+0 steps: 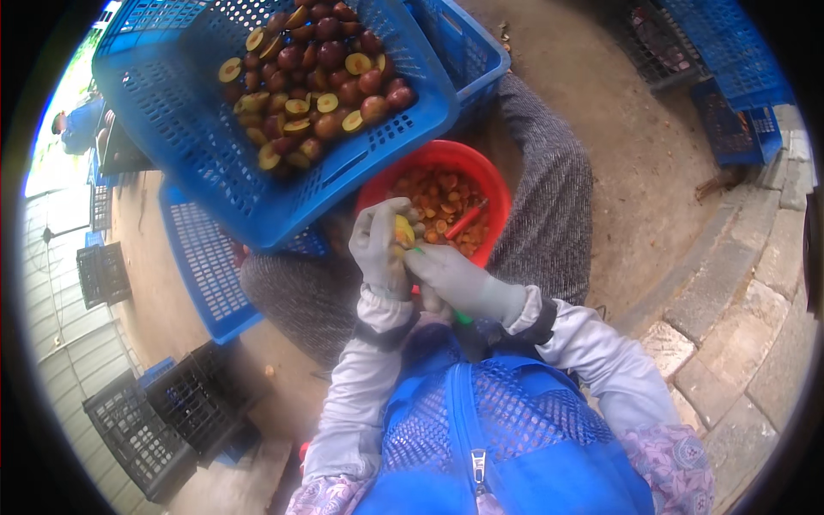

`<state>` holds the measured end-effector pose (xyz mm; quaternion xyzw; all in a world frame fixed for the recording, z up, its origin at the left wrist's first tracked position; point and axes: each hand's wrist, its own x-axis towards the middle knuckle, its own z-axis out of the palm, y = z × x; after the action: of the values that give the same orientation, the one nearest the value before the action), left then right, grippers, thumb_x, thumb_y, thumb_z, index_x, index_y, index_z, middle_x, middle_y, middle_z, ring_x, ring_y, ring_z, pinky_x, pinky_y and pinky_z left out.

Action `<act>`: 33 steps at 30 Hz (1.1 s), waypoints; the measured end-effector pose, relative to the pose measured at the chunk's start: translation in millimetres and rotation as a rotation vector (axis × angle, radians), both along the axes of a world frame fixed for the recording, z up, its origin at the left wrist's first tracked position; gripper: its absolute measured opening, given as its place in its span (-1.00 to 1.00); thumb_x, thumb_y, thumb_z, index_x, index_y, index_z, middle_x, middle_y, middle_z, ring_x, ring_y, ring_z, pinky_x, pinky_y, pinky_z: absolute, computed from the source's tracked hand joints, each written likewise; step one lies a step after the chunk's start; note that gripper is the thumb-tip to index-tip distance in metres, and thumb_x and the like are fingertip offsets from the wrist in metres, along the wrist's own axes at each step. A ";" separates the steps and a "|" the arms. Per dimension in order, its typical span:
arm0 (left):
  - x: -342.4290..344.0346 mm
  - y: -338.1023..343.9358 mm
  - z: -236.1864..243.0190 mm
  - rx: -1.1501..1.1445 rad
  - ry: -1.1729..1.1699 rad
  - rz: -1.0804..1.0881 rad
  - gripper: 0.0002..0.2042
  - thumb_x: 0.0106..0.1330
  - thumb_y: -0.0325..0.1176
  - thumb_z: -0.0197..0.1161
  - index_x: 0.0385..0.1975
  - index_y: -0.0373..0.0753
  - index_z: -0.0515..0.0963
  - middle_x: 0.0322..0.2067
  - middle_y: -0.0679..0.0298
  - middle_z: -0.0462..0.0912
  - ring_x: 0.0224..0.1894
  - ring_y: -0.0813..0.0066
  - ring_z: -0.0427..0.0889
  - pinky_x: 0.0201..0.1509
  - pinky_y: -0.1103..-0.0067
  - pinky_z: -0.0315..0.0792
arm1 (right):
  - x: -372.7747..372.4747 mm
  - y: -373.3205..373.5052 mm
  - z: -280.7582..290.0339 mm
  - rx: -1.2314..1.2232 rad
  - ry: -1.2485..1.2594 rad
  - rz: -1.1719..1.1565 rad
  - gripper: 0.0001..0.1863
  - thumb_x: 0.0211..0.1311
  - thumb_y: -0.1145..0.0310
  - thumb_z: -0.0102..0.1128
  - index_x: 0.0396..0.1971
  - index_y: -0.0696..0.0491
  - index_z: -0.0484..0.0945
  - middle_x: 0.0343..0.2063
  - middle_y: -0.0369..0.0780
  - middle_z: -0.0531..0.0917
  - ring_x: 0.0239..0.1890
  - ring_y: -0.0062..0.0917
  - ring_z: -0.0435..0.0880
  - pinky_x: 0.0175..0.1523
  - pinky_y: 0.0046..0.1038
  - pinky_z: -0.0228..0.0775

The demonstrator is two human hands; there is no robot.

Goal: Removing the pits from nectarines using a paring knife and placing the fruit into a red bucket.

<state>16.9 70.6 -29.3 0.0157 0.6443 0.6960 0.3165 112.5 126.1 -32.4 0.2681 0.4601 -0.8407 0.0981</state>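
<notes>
My left hand (375, 245), in a pale grey glove, is closed around a plum piece (402, 230) with yellow flesh showing. My right hand (463, 279), gloved alike, meets it with fingers curled round a thin tool with a green handle (463, 318); its working end is hidden. Just beyond both hands stands a red bucket (500, 189) holding many small orange-brown pieces (438, 193) and a red stick-like object (466, 221). Farther off to the left, a tilted blue crate (343, 176) holds dark red plums (330, 56), several cut open to yellow flesh.
Another blue crate (481, 64) sits behind the tilted one, and a lower blue crate (206, 279) lies at left. Black crates (142, 433) stand lower left; more crates (730, 43) are upper right. A paved stone edge (721, 343) runs along the right. Another person (81, 124) is far left.
</notes>
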 end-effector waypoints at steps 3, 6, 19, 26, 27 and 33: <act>-2.7 -1.3 6.1 -0.047 -0.038 -0.084 -0.75 0.25 -0.29 -0.04 -0.41 -0.38 0.47 -0.53 0.17 0.52 -0.58 0.48 0.53 -0.48 0.64 0.47 | 1.8 9.9 9.2 -0.299 -0.083 0.049 -0.62 0.28 0.05 -0.24 -0.47 0.07 0.36 -0.83 -0.33 0.37 -0.89 -0.70 0.30 -0.84 -0.66 0.11; -11.9 -9.9 1.4 -0.073 -0.028 -0.262 -0.76 0.20 -0.31 -0.01 -0.48 -0.39 0.49 -0.56 0.16 0.53 -0.56 0.47 0.53 -0.46 0.62 0.46 | 3.3 6.7 8.9 -0.127 -0.039 0.145 -0.58 0.28 0.03 -0.26 -0.51 0.08 0.36 -0.85 -0.33 0.36 -0.90 -0.69 0.30 -0.85 -0.66 0.11; -69.8 -49.9 15.3 0.502 -0.611 0.011 -0.67 0.22 -0.13 -0.01 -0.27 -0.31 0.43 -0.38 0.18 0.50 -0.43 0.41 0.49 -0.45 0.58 0.45 | -19.0 9.5 7.8 -0.881 0.227 0.297 -0.53 0.33 0.11 -0.35 -0.49 0.16 0.45 -0.90 -0.36 0.28 -0.95 -0.74 0.14 -0.89 -0.71 0.03; -151.1 -110.1 99.7 -0.587 0.810 0.297 -0.63 0.22 -0.41 0.02 0.01 -0.40 0.29 -0.24 0.18 0.45 -0.32 0.56 0.48 -0.18 0.62 0.40 | -24.6 39.5 -50.9 0.733 -0.045 0.386 -0.51 0.20 0.00 -0.23 -0.38 0.19 0.44 -0.64 -0.06 0.53 -0.59 -0.26 0.54 -0.42 -0.28 0.37; -161.2 -102.1 97.4 -0.544 1.004 0.097 -0.61 0.21 -0.36 0.06 0.01 -0.38 0.30 -0.24 0.21 0.46 -0.35 0.60 0.47 -0.24 0.66 0.37 | -25.0 36.8 -55.4 0.983 0.009 0.387 -0.50 0.18 -0.01 -0.23 -0.36 0.19 0.43 -0.58 0.00 0.56 -0.51 -0.17 0.56 -0.32 -0.20 0.38; -222.7 72.3 15.7 -1.068 0.864 -0.685 -0.50 0.14 0.01 0.03 -0.21 -0.39 0.43 -0.24 -0.06 0.51 -0.15 0.08 0.49 -0.12 0.40 0.33 | -33.2 51.1 -38.5 0.529 -0.161 0.410 -0.56 0.19 0.04 -0.21 -0.33 0.16 0.42 -0.52 0.06 0.55 -0.41 -0.07 0.54 -0.26 -0.15 0.32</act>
<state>-205.8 142.9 -13.6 0.3302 0.9187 0.0852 0.1991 79.3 177.2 -70.8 0.2515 0.6971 -0.6314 0.2281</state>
